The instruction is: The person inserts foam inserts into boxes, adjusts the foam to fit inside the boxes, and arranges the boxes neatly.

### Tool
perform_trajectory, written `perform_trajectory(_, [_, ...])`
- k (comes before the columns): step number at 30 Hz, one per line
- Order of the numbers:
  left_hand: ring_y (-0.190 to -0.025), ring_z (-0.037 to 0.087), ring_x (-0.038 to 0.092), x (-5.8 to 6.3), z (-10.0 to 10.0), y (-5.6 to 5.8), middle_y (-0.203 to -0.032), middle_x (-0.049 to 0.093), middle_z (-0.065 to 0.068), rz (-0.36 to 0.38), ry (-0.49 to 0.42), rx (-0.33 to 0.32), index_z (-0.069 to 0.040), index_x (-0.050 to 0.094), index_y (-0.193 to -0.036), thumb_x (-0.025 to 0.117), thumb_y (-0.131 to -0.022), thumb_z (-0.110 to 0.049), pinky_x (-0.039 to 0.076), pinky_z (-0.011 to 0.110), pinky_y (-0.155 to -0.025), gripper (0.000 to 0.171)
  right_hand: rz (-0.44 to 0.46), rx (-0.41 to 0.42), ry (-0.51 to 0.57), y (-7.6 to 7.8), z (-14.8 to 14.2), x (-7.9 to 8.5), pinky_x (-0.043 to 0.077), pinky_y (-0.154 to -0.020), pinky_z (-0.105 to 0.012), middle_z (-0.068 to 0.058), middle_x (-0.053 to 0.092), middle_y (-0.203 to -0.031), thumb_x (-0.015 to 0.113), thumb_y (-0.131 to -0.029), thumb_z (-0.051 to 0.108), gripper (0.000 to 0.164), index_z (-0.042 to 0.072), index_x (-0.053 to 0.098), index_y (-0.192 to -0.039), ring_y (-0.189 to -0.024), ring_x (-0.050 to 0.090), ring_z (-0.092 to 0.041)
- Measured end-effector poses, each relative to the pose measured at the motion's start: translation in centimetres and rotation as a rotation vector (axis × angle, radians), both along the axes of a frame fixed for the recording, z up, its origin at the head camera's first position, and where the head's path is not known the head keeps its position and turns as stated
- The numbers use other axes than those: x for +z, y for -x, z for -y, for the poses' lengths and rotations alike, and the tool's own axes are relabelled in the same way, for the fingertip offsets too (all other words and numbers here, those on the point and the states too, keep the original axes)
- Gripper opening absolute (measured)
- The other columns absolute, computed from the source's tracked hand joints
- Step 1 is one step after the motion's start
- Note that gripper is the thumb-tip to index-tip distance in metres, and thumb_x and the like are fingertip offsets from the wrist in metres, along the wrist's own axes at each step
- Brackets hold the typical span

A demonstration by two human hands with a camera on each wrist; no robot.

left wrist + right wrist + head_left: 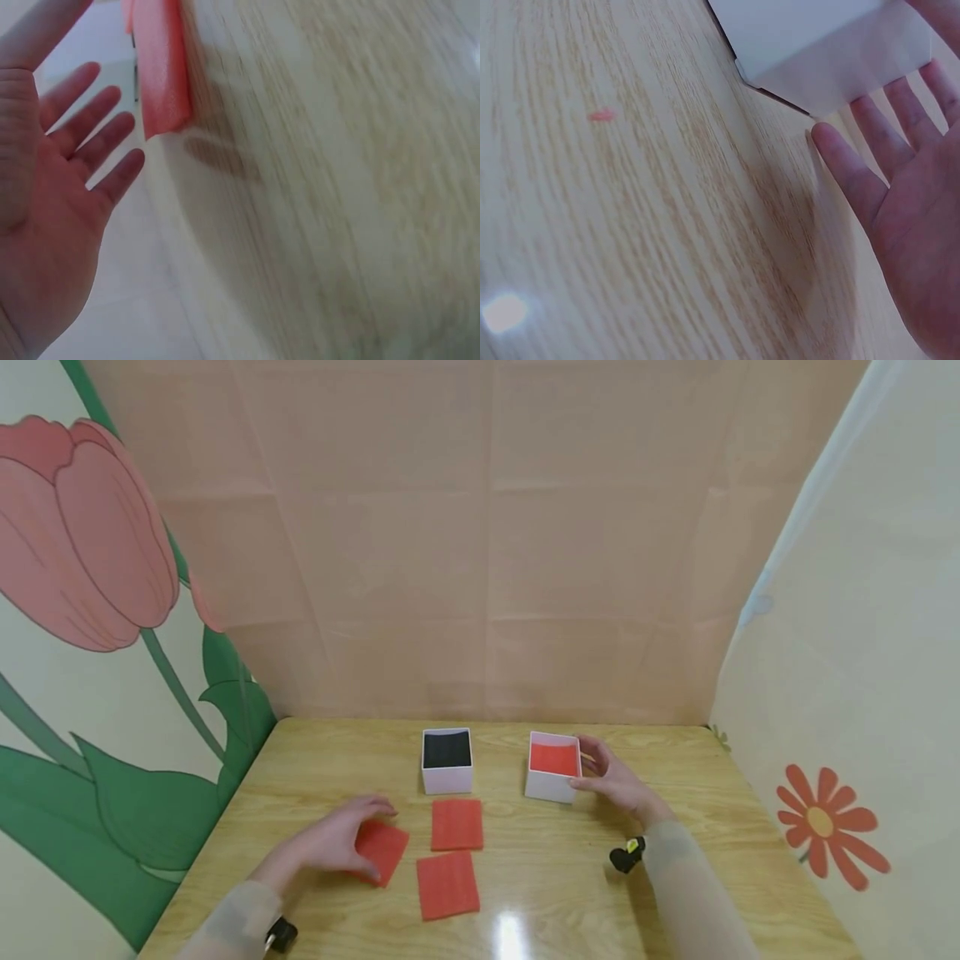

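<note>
A glossy wood-grain table (540, 860) fills the lower half of the head view; taking its middle as the dial's centre, a plain pinkish-beige backdrop (487, 543) stands at 12 o'clock, a tulip-printed panel (82, 527) at 10 and a panel with an orange-red flower (832, 822) at 3, while a bright glare spot (510, 935) lies at 6. Near the far edge sit two white open-topped boxes, well apart with wood grain showing between them: the black-filled box (447, 780) at 11 and the red-filled box (550, 788) at 1. The right hand (617, 783) is at the latter's 3 o'clock side, fingers extended and apart, tips against or just beside its wall. Two flat red squares, upper (457, 824) and lower (448, 885), lie one nearer than the other at 10 and 8, just beside each other. At 9 the left hand (330, 843) arches over a tilted red square (386, 847), thumb and fingers spread apart; whether they touch it I cannot tell. Bare wood stretches from the squares toward 4.
</note>
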State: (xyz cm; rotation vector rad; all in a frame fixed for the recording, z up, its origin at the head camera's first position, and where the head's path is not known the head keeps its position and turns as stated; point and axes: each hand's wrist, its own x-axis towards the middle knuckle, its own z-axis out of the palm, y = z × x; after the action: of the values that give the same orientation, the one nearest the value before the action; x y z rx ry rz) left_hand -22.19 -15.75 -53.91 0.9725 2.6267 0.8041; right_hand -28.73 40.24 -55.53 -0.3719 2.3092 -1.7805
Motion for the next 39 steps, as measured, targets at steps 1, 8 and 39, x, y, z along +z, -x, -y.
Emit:
perform_trajectory(1, [-0.143,0.032,0.046,0.0,0.1,-0.1,-0.153,0.052,0.004,0.009,0.007,-0.004,-0.013,0.062,-0.146,0.098,-0.073,-0.051,0.041,0.061,-0.116,0.089,0.003,0.0,-0.002,-0.1,0.0,0.0,0.023,-0.126,-0.059,-0.018,0.027,-0.172,0.085,-0.093,0.013,0.096,0.013,0.023,-0.168,-0.157,0.025,-0.048])
perform_trajectory(8, [-0.141,0.031,0.044,-0.3,0.3,-1.0,-0.154,0.049,0.002,0.066,0.08,-0.01,-0.018,0.06,-0.149,0.101,-0.067,-0.05,0.045,0.059,-0.113,0.096,0.023,-0.007,-0.007,-0.8,0.3,-0.6,0.025,-0.126,-0.057,-0.016,0.028,-0.172,0.086,-0.093,0.015,0.096,0.015,0.025,-0.167,-0.158,0.026,-0.046])
perform_trajectory(39, [-0.133,0.025,0.048,-0.5,0.1,0.1,-0.147,0.049,0.003,0.013,0.133,0.004,-0.012,0.061,-0.148,0.097,-0.073,-0.041,0.05,0.051,-0.108,0.088,0.031,-0.012,-0.018,0.0,0.1,0.2,0.025,-0.126,-0.059,-0.013,0.024,-0.174,0.087,-0.092,0.021,0.099,0.017,0.023,-0.168,-0.159,0.025,-0.045])
